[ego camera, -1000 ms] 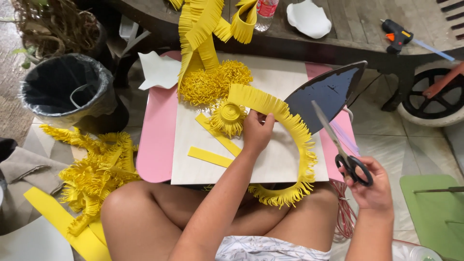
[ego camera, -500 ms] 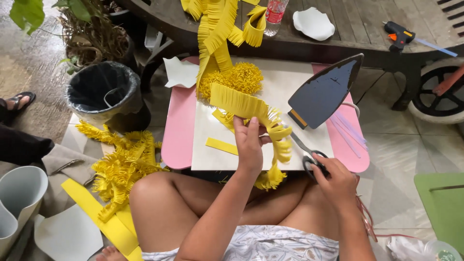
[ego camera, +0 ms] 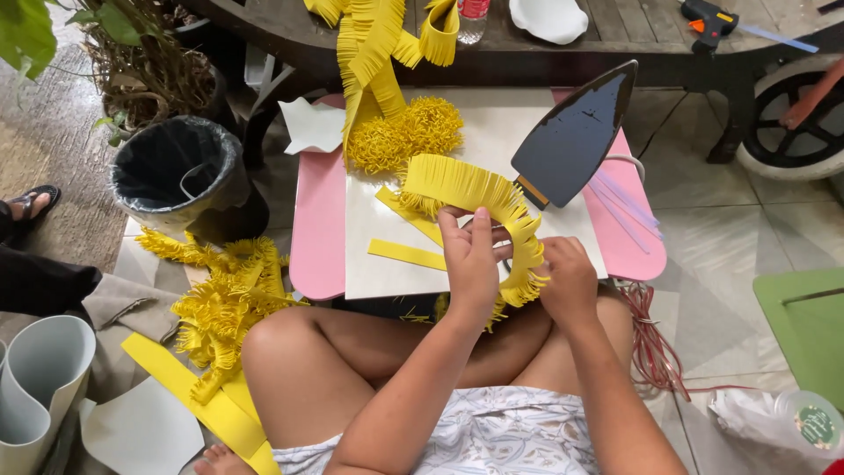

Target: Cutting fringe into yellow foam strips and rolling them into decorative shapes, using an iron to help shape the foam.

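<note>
Left hand (ego camera: pixel 470 259) is closed around the fringed yellow strip (ego camera: pixel 492 198), thumb up, fingers curled over its inner edge. Right hand (ego camera: pixel 567 277) is shut on the strip's lower end; what else it may hold cannot be told. The strip is soft foam-like sheet, cut along 1 edge into fine fringe, bent into an arc above the lap at the near edge of the white board (ego camera: pixel 378 255). That board lies on a pink table (ego camera: pixel 316 229). On the board: 2 flat yellow offcuts (ego camera: pixel 406 255), a curled fringe pompom (ego camera: pixel 404 132), and a clothes iron (ego camera: pixel 576 132) tipped up, dark soleplate showing. A black lined bin (ego camera: pixel 176 171) stands to the left, loose fringe (ego camera: pixel 224 303) piled on the floor beside it. A glue gun (ego camera: pixel 708 16) rests on the wooden bench (ego camera: pixel 615 35).
</note>
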